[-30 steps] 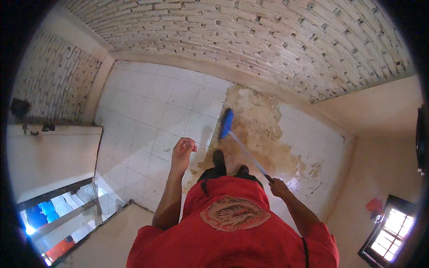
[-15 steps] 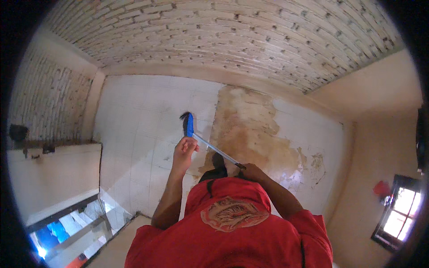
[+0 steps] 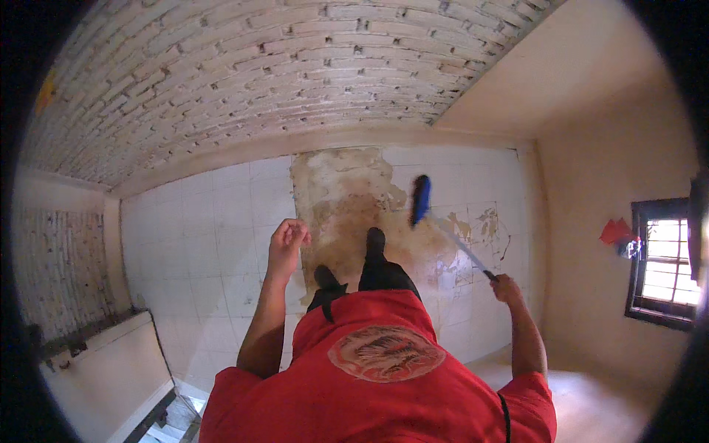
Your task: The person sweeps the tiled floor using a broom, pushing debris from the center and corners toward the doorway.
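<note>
Across white tiles [image 3: 181, 255], the broom [image 3: 421, 201] has swung rightward, shifting the sweeping there; right hand [image 3: 505, 289] clenches its handle [image 3: 473, 257], left hand [image 3: 290, 233] half-curls loosely, empty.

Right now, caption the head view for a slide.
Right hand grips a blue broom by its handle; left hand half curled, above white floor tiles and a brown patch.

A thin, smooth-looking grey broomstick [image 3: 473, 256] extends from the right hand [image 3: 506, 288]; glossy white square tiles [image 3: 473, 304] beneath, rough cream brickwork [image 3: 295, 81] beyond.
</note>
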A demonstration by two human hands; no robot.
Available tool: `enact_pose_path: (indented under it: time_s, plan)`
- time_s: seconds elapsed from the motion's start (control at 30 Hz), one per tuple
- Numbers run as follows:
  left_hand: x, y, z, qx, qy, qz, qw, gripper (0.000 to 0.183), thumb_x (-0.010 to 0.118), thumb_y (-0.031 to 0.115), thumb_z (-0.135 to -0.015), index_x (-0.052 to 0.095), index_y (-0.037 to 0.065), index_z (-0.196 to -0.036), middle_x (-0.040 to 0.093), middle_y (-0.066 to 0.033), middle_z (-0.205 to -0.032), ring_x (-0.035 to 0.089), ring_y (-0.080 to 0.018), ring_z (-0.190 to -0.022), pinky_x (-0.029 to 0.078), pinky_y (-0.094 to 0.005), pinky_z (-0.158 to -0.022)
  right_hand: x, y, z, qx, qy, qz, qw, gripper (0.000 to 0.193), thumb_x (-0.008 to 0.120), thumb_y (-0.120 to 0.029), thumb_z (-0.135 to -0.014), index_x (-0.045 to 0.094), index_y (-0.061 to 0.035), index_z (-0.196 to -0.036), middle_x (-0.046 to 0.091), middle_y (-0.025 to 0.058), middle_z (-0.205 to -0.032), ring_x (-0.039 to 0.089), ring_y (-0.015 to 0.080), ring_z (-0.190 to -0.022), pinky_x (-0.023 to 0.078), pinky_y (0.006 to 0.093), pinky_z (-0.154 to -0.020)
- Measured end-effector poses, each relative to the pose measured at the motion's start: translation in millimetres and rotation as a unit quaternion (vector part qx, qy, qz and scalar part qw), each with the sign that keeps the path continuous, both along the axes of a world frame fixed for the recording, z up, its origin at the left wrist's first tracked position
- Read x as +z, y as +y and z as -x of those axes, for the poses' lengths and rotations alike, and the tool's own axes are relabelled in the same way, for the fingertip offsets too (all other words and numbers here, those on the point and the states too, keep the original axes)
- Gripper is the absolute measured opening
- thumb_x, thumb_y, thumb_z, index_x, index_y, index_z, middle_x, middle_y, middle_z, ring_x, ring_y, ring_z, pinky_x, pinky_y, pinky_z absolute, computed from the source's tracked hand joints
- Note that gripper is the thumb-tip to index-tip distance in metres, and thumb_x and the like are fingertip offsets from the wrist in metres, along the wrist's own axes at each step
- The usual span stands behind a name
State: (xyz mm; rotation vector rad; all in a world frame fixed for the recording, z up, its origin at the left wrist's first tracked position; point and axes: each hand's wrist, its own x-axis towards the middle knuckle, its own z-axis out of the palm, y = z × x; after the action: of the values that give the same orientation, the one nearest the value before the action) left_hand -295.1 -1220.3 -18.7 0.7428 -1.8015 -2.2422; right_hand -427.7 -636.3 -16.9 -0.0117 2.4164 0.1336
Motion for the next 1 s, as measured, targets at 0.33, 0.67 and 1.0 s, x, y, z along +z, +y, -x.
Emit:
enact_pose_path:
  time_s: [0.33,0.67,1.0]
  plan:
    - [17.0,44.6,77.8,0.031,-0.016,0.028,0.999,0.012,0.057,0.016,-0.091,0.055,0.004,-0.091,0.055,-0.0029,-0.079,0.055,-0.0133,-0.073,0.046,-0.0293,-0.069,-172.3,120.1,147.5,0.003,-0.018,-0.097,0.995,0.036,0.053,-0.020,-0.083,0.058,0.0051,-0.108,0.060,0.0226,-0.112,0.059,0.0364,-0.105,0.050,0.0442,-0.089]
    - [3.0,83.9,90.8,0.130,-0.035,-0.009,0.991,0.010,0.057,0.014,-0.092,0.055,0.004,-0.093,0.055,-0.0014,-0.081,0.055,-0.0110,-0.075,0.046,-0.0264,-0.071,-171.0,-87.2,124.7,0.155,-0.045,0.215,0.963,0.032,0.054,-0.017,-0.079,0.060,-0.0021,-0.108,0.063,0.0258,-0.100,0.063,0.0400,-0.096,0.049,0.0503,-0.083]
    - [5.7,18.6,91.1,0.128,0.013,-0.021,0.992,0.016,0.058,0.019,-0.092,0.054,0.004,-0.092,0.056,-0.0038,-0.083,0.055,-0.0137,-0.074,0.046,-0.0291,-0.071,-157.4,-226.0,139.4,0.246,-0.109,0.177,0.947,0.031,0.056,-0.029,-0.088,0.062,0.0004,-0.095,0.063,0.0256,-0.091,0.062,0.0422,-0.086,0.049,0.0493,-0.076]
